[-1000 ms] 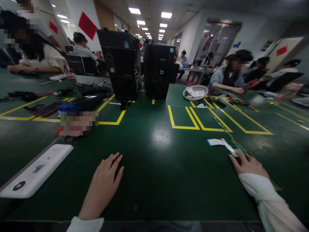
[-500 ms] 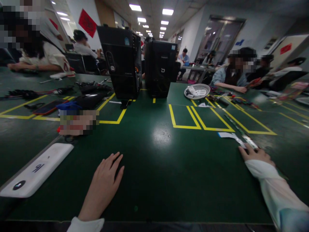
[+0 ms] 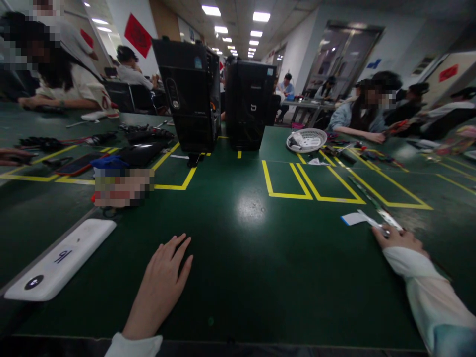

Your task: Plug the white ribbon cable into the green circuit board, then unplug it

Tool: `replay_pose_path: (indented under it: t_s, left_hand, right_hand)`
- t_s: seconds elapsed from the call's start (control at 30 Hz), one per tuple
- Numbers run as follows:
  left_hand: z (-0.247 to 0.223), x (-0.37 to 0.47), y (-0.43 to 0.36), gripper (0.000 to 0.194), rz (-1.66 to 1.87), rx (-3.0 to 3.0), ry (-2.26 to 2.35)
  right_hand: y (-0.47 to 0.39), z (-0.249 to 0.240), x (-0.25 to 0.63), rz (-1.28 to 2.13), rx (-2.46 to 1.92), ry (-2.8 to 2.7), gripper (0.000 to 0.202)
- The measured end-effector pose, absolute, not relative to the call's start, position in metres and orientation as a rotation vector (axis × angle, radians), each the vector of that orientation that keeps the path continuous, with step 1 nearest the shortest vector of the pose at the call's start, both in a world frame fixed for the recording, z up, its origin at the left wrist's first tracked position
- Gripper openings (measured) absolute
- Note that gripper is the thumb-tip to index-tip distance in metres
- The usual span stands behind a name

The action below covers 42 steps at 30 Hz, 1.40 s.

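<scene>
My left hand lies palm down on the green table, its fingers stretched and a little apart, holding nothing. Over on the right, my right hand has its thumb and fingers closed on one end of a white flat ribbon cable. The cable's free end is blue-edged and points left. Just beyond those fingers lies a long, thin, shiny strip; whether the hand touches it I cannot tell.
A white power bank-like device lies left. Two black computer towers stand at the back. A white basket holds small parts. Yellow tape marks rectangles. Cables and a blurred-out item lie left; co-workers sit around.
The ribbon cable's blue end has turned and shifted slightly under my right hand's hold. At the far left another person's hand has come into view. My left hand keeps its place.
</scene>
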<state>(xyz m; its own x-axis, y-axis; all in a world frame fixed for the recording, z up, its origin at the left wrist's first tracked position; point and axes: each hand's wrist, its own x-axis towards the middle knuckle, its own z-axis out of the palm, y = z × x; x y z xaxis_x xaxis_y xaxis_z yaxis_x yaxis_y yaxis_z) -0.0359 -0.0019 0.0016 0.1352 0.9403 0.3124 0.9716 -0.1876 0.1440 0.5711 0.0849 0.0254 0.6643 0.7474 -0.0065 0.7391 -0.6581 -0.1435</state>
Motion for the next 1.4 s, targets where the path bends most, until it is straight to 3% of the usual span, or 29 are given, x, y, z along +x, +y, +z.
replay_pose_path:
  t_s: [0.23,0.47,0.7,1.0,1.4]
  left_hand:
    - [0.002,-0.036,-0.002,0.054,-0.511,-2.297,-1.935]
    - [0.003,-0.033,-0.003,0.053,-0.542,-2.267,-1.901]
    - [0.003,-0.034,-0.002,0.052,-0.541,-2.275,-1.893]
    - [0.004,-0.034,-0.002,0.052,-0.519,-2.280,-1.930]
    - [0.007,-0.031,-0.002,0.051,-0.529,-2.269,-1.958]
  right_hand:
    - [0.083,0.011,0.585,-0.116,-2.673,-1.376,0.073]
    - [0.111,-0.005,0.593,-0.266,-2.257,-1.903,0.056]
    - [0.130,-0.019,0.507,-0.250,-1.710,-2.170,0.045]
    - [0.112,-0.002,0.341,-0.016,-0.961,-2.436,0.038]
    - [0.052,0.028,0.263,0.289,-0.813,-2.732,0.051]
